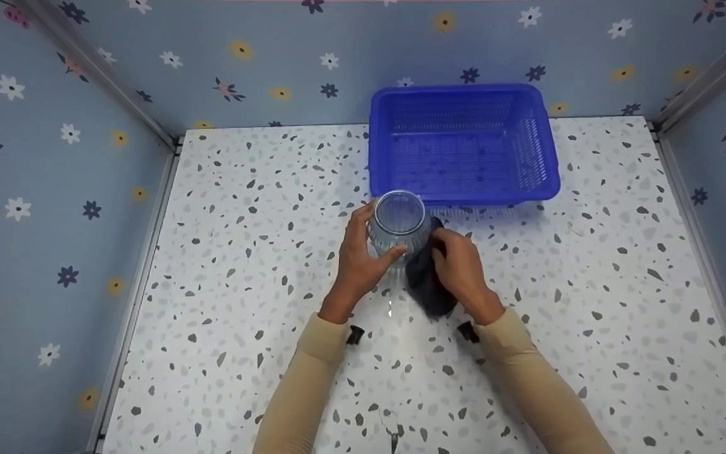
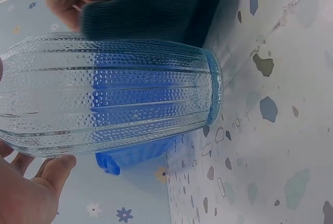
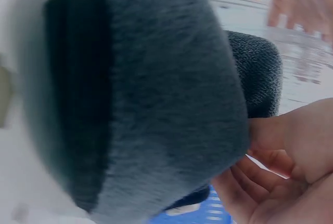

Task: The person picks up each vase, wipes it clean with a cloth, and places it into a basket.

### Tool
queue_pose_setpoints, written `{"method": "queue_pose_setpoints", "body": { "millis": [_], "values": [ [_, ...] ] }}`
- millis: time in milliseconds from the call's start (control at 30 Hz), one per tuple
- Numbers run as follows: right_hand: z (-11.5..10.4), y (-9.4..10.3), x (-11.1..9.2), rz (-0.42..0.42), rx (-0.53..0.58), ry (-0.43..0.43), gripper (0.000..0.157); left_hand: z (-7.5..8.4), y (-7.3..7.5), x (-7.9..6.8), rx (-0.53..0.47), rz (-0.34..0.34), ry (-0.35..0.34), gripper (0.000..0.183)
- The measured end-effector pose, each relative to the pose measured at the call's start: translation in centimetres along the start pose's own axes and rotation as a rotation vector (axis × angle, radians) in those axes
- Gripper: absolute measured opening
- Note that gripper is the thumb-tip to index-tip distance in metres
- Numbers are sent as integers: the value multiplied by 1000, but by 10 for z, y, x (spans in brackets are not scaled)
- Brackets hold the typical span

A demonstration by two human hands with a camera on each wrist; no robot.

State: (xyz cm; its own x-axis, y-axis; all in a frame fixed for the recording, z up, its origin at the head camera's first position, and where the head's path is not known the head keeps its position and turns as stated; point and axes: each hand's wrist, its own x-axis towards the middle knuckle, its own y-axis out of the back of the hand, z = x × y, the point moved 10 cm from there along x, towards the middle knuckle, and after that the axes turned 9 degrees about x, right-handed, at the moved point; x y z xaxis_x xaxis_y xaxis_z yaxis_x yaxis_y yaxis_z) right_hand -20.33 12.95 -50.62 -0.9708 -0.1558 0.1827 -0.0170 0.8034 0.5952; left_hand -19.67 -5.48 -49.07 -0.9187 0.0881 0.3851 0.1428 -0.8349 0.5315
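Observation:
A clear ribbed glass jar [image 1: 399, 217] with a dimpled surface stands upright near the middle of the table. My left hand [image 1: 363, 255] grips it from the left, thumb across the near side and fingers round the far side. In the left wrist view the jar [image 2: 114, 94] shows its base close to the tabletop. My right hand [image 1: 460, 265] pinches a dark grey folded cloth [image 1: 429, 287] at the jar's right side. The cloth [image 3: 171, 89] hangs in thick folds from thumb and fingers in the right wrist view.
Just behind the jar, a blue plastic basket [image 1: 464, 198] with slotted walls stands against the flowered back panel [image 1: 350, 57]. Flowered side panels [image 1: 29, 208] border the speckled white table [image 1: 243, 252] on both sides.

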Motion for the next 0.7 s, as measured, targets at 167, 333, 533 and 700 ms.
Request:
{"method": "queue_pose_setpoints", "body": {
  "millis": [167,333,533,700],
  "values": [
    [-26,23,2,42,29,31,9,-1,1,0,3,12,-7,82],
    [-47,39,1,97,51,61,12,1,2,-1,-5,21,-33,81],
    [-70,48,4,127,47,105,12,2,2,-1,-23,26,-50,79],
    [-79,49,5,130,36,119,13,1,1,-1,-30,18,-33,76]
  ]
}}
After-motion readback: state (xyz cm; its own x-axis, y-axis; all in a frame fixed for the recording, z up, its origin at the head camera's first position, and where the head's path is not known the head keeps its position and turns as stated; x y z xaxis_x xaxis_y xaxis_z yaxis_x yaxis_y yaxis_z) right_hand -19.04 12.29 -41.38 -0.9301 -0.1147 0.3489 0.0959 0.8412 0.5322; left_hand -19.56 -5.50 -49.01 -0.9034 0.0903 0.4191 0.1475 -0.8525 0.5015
